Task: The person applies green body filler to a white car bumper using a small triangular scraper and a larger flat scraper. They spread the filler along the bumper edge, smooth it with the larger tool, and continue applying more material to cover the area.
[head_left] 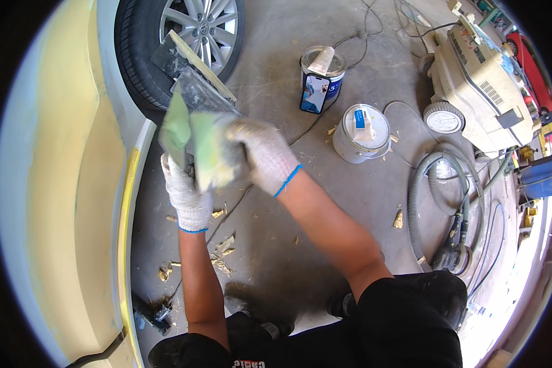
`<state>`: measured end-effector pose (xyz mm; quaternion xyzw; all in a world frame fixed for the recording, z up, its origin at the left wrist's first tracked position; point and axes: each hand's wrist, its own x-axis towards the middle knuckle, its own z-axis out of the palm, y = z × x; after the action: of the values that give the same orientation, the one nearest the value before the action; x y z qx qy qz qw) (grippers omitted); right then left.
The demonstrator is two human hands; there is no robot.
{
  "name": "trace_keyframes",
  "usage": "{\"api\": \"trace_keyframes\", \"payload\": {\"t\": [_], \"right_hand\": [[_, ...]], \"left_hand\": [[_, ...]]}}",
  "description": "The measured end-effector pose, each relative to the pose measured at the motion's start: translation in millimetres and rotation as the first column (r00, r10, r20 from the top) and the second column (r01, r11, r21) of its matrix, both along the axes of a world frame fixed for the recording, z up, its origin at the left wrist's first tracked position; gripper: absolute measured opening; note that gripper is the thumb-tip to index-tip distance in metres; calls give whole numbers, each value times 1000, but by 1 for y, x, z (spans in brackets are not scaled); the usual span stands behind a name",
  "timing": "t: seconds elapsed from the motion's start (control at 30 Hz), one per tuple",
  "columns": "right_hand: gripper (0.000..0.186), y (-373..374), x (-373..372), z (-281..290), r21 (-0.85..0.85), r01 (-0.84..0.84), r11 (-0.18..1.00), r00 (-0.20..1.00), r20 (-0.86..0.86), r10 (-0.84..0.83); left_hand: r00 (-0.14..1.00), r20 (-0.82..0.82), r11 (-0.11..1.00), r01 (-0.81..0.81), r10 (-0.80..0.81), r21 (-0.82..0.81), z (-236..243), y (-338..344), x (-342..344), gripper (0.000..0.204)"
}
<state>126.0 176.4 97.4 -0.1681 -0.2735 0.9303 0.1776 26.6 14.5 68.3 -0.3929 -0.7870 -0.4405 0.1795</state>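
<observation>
My left hand (pixel 187 195), in a white knitted glove, is closed around the handle of a putty knife (pixel 176 127), whose upright blade is coated in pale green filler. My right hand (pixel 265 153), gloved the same way, grips the edge of a flat spreader (pixel 210 153) smeared with green and yellowish filler. Motion blurs the spreader and the right fingers. The two tools are side by side, very close; I cannot tell whether they touch. Just beyond them are a grey filler-stained board (pixel 201 92) and a pale-edged slab (pixel 202 64), partly in front of the wheel.
A yellow-and-cream car body panel (pixel 73 184) runs along the left, with a wheel (pixel 184 43) ahead. A phone (pixel 314 94) leans on an open can (pixel 337 61); a lidded can (pixel 365 150) stands nearer. At right are a wheeled machine (pixel 481 86) and a coiled hose (pixel 414 208). Scraps (pixel 222 248) litter the floor.
</observation>
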Motion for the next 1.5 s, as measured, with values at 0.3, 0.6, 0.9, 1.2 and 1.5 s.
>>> {"api": "trace_keyframes", "payload": {"t": [0.3, 0.6, 0.9, 1.2, 1.5], "right_hand": [[45, 24, 14, 20, -53, 5, 999, 993, -120, -11], [31, 59, 21, 60, 620, 423, 661, 905, -326, -273], [27, 52, 4, 69, 985, 61, -163, 989, -82, -122], [38, 5, 21, 65, 867, 313, -387, 900, -401, -170], [35, 20, 14, 77, 863, 309, -401, 907, -394, -149]], "left_hand": [[998, -4, 982, -55, 55, -179, -43, 20, 34, 76], [446, 873, 978, 155, -198, 143, 21, 3, 26, 37], [664, 726, 982, 163, -181, 96, 26, -3, 14, 33], [569, 776, 962, 191, -272, 197, 37, -1, 16, 50], [647, 689, 945, 225, -327, 238, 25, -4, 20, 45]]}}
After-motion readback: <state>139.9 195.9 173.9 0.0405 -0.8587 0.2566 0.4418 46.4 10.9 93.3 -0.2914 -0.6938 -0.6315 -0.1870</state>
